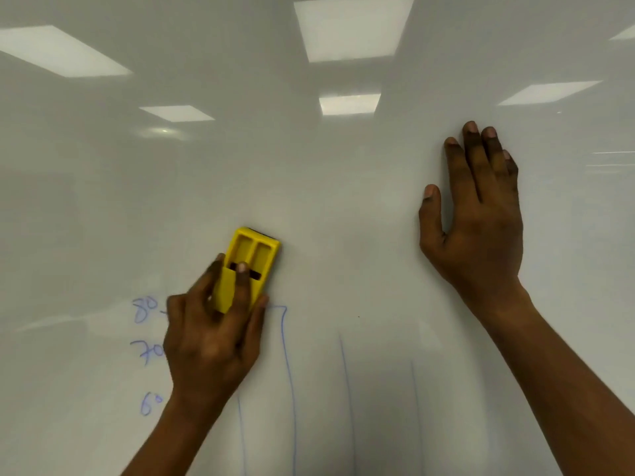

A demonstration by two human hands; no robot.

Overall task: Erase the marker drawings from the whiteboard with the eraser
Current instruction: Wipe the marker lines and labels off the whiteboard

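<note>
- At lower centre-left, left hand has its grip closed on the yellow eraser: thumb on the rt edge, index finger laid over the back, other fingers curled along the lt edge.
- Eraser w/ its felt side flat against the whiteboard, long axis tilted up and to the rt; dark felt strip just shows at its top end.
- Eraser's lower end sits just above the top corner of a blue marker box outline, w/ the thumb tip touching that corner line.
- Blue numbers stacked just lt of the hand: "80", "70", "60", each partly cut off by the hand or forearm.
- More blue vertical lines run down the board to the rt of the box, faint, towards the bottom edge.
- Right hand well apart to the rt, grip fully open, holding nothing; palm and spread fingers pressed flat on the board.
- Upper board bare of marker; ceiling light panels reflect in its gloss.
</note>
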